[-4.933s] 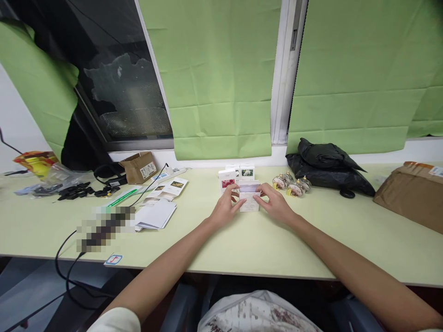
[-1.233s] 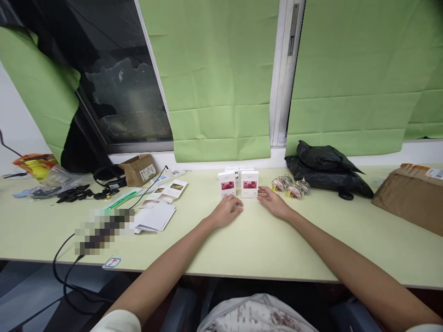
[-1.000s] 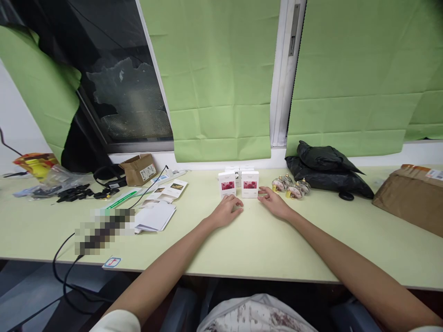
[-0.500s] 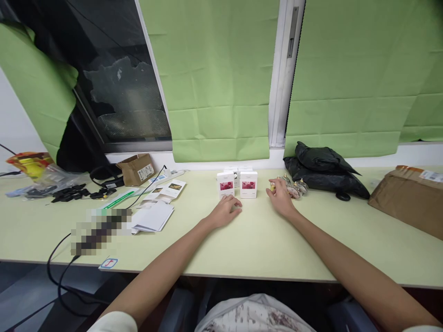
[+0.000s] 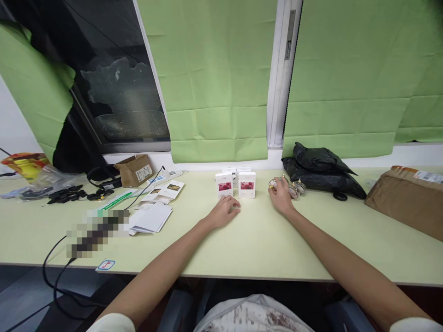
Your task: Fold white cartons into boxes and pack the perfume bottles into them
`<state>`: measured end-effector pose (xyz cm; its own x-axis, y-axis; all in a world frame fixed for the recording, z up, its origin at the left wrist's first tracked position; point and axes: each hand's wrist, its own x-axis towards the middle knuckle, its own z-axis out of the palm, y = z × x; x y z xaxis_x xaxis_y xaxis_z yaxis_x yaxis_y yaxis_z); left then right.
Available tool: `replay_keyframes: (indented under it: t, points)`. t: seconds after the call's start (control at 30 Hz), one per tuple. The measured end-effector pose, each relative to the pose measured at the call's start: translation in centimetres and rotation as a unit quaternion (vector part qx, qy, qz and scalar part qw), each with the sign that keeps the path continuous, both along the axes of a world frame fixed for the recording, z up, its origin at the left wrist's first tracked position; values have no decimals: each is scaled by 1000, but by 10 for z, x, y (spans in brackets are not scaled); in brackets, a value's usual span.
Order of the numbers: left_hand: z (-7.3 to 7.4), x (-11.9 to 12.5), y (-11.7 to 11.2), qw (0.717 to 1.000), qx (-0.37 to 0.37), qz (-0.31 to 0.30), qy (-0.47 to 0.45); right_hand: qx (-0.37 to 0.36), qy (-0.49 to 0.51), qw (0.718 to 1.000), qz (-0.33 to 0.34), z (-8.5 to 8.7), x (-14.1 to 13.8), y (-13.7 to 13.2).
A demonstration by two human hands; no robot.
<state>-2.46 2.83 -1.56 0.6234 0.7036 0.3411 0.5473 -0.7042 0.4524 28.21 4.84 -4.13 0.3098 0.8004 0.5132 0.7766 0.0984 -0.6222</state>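
Note:
My left hand [image 5: 223,212] rests on the table with loosely bent fingers and the thumb apart, holding nothing. Its fingertips are just in front of the left white box [image 5: 224,180], which stands upright with a pink-red picture. A similar white box [image 5: 247,190] stands to its right, and further white boxes [image 5: 241,169] show partly behind the pair. My right hand [image 5: 282,198] is at the left side of several small round clear bottles [image 5: 298,188] with gold-coloured tops. Its thumb and fingers close around one such bottle [image 5: 272,183], partly hidden by the fingers.
Black plastic bags [image 5: 321,173] and a large cardboard box [image 5: 406,198] lie to the right. At left are folded white cartons [image 5: 151,217], a small brown box [image 5: 134,170], dark parts [image 5: 67,194] and a cable [image 5: 55,272]. Green curtains [image 5: 218,83] hang behind the table.
My right hand's fingers have settled in among the round bottles, and one shows between thumb and fingers. My left hand stays by the left white box. The view has shifted slightly.

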Motion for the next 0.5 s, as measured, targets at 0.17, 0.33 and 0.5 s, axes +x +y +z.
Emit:
replay_keyframes:
  t: [0.17,0.33,0.5]
  points:
    - [0,-1,0,1000,-4,-1,1,1,-13,1000,16,-6,6,8]
    - [1,-1,0,1000,-4,-1,0,12,-19,999,25,-6,8,9]
    - [0,0,0,1000,-5,-3,-1,17,-25,999,24,-1,7,5]
